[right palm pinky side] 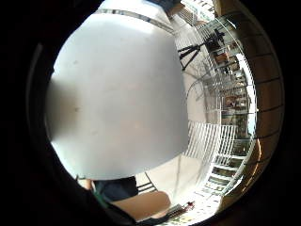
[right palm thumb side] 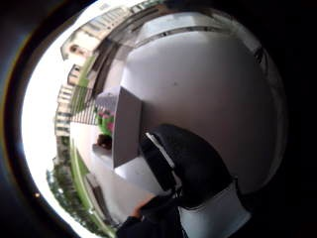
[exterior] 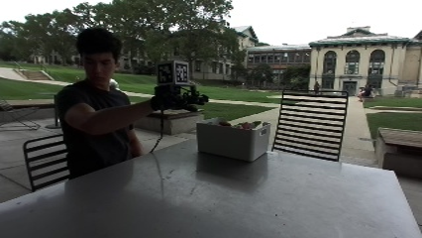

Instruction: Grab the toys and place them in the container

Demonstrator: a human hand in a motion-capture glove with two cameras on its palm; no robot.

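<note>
Sitting in the white container [exterior: 232, 140], near the table's [exterior: 264, 198] far edge, the toys [exterior: 240, 125] show only as a few coloured tops above its rim; no other toy shows on the tabletop. The gloved right hand [exterior: 173, 101] hangs in the air just beside the container, raised above rim height; whether its fingers are spread or hold anything cannot be told. Judging by this, the placing step looks finished or nearly so. Next comes checking the tabletop for any toy remaining.
</note>
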